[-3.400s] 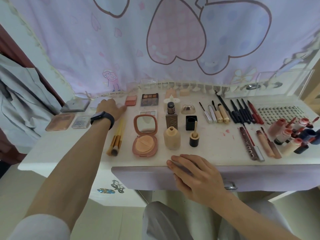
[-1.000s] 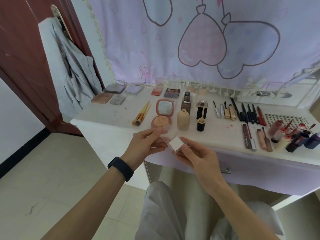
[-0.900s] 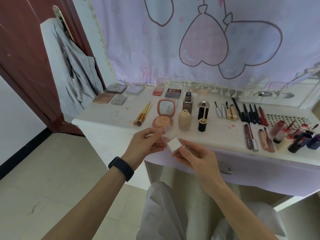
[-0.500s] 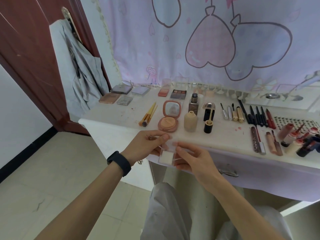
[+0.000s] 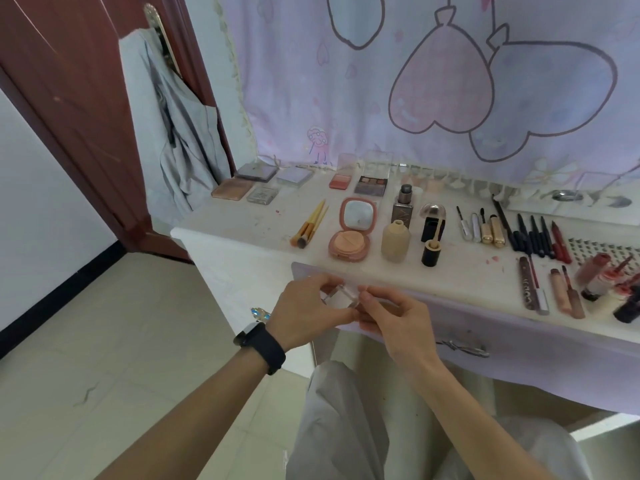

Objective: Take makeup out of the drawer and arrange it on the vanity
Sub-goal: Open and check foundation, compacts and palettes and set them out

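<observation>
Both forearms angle inward and meet just in front of the tabletop (image 5: 249, 230), below the open powder compact (image 5: 349, 244). The left hand (image 5: 304, 313) and right hand (image 5: 391, 320) pinch a small clear case (image 5: 341, 296) between them, each grip curled on it.

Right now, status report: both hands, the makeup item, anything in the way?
Left grip and right grip both pinch the small clear case, just off the vanity edge. Not yet set down. Nothing blocking; open compact nearest.
</observation>
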